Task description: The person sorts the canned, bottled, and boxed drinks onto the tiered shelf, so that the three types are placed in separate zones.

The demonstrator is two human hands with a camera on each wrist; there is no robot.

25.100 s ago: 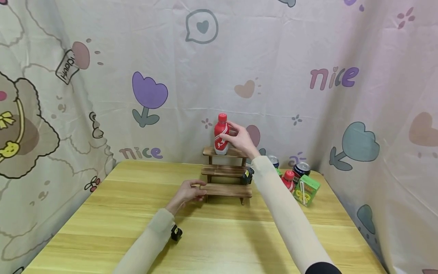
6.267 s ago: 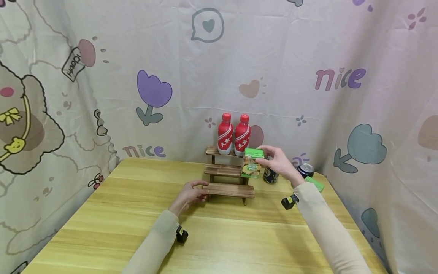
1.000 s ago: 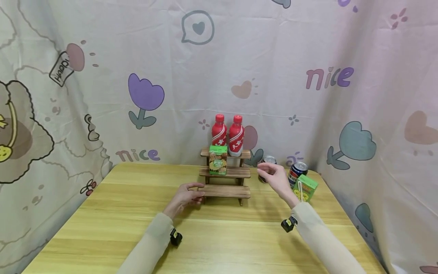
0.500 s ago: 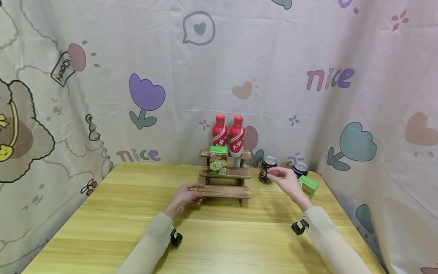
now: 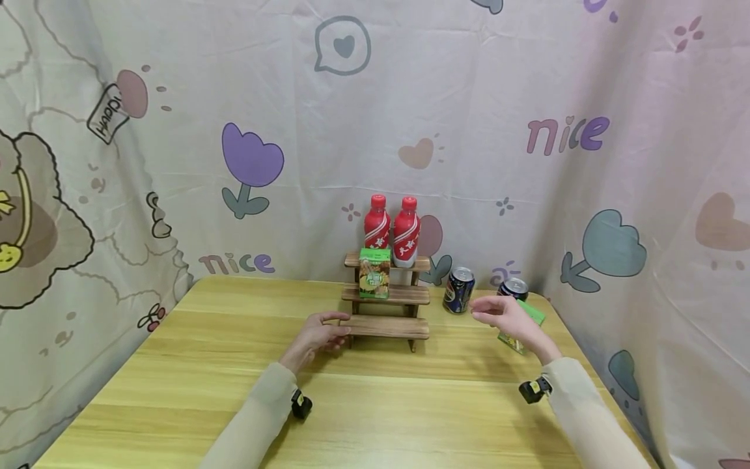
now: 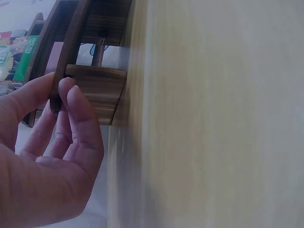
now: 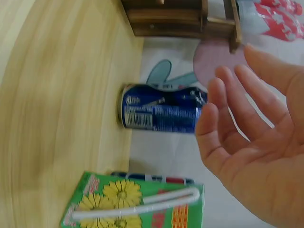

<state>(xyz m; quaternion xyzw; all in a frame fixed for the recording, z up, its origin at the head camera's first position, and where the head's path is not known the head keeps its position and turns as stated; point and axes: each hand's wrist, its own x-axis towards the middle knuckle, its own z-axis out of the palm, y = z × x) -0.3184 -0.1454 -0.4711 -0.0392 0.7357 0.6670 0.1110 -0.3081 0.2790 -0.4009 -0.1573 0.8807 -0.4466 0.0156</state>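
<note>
My left hand (image 5: 316, 337) pinches the left end of the lowest step of a three-tier wooden display stand (image 5: 389, 327); the left wrist view shows thumb and fingers on either side of the board. Two red bottles (image 5: 407, 231) stand on the top step. A green drink carton (image 5: 374, 273) stands at the left of the middle step, partly covering one bottle. My right hand (image 5: 512, 319) hovers with loosely bent fingers and nothing in them. Behind it is a second green carton (image 7: 133, 204) with yellow flowers and a white straw, partly hidden in the head view.
A dark blue can (image 5: 459, 291) stands on the table right of the stand. Another can (image 5: 513, 288) is farther right, behind the second carton. The wooden table (image 5: 375, 417) ends at a patterned curtain (image 5: 328, 130) at the back and sides.
A second bottle joined the first on the top step; the carton my right hand carried now stands on the middle step. Empty, that hand has moved right, toward the other carton. My left hand stays put.
</note>
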